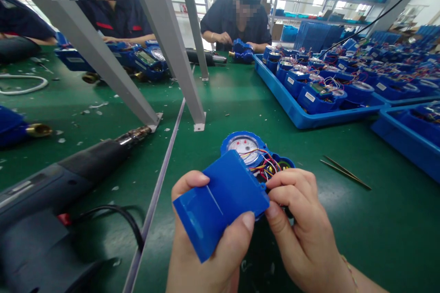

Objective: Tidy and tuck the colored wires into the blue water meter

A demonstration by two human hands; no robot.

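Observation:
A blue water meter (248, 151) with a round dial and loose red, yellow and black wires lies on the green table in front of me. My left hand (206, 247) grips its blue rectangular cover (220, 203) between thumb and fingers, tilted up over the meter. My right hand (302, 224) is closed at the cover's right edge, fingertips pinching beside the wires.
A dark heat gun (62, 178) with its cable lies at the left. Tweezers (343, 171) rest to the right. Blue trays (295, 114) of meters fill the right side. Grey frame legs (172, 50) stand ahead. Two people work across the table.

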